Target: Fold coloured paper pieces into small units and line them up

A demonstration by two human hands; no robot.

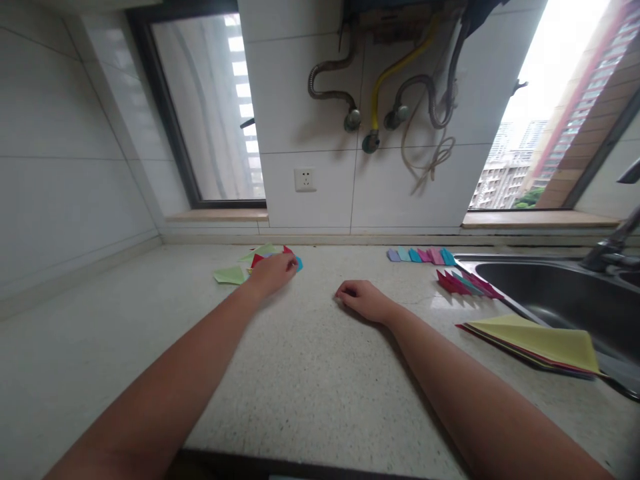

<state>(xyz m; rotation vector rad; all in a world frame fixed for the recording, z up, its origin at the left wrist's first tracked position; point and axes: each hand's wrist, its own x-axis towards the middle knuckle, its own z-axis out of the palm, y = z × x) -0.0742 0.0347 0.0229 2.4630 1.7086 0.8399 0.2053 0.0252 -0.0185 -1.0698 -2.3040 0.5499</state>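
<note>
Green paper (230, 275), long axis sideways, (beside left hand (278, 270))

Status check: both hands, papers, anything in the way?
Left hand at coloured paper pieces, partly blocking view; grip unclear. Right hand curled, grip unclear. Folded paper row lined up left of sink.

The person's bare left forearm (200, 363) and right forearm (450, 373) extended forward, converging. The left hand (274, 272), farther out, was palm down and curled under; the right hand (367, 301) was loosely curled, a small hollow visible.
</note>
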